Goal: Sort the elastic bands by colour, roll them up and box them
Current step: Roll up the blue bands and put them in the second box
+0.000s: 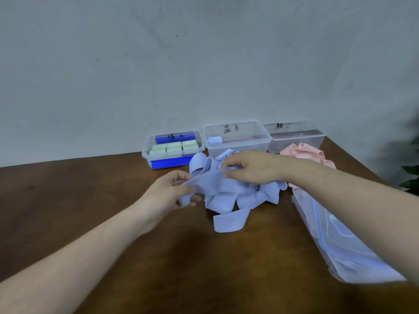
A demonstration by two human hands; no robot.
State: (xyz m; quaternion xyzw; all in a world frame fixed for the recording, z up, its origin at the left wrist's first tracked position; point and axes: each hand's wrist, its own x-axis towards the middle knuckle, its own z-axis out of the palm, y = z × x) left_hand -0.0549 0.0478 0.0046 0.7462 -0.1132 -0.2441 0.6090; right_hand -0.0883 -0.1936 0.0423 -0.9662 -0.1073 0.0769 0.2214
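Both forearms reach in over the bench (90,223), pulling one blue band (208,177) taut above the blue pile (238,198).
Left hand (174,191) pinches the band's near end, fingers curled round it; right hand (251,166) clamps its far end. Its long axis runs left to right, rising slightly rightward. Behind stand three clear boxes: left box (173,147) with green rolls (173,147), middle box (237,138) with one blue roll (214,140), right box (294,137). Pink bands (303,154) lie before it; clear lids (340,241) lie at right.

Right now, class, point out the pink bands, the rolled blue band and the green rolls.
pink bands (303,152), head view, middle of heap
rolled blue band (214,140), head view, its side
green rolls (173,148), head view, middle roll
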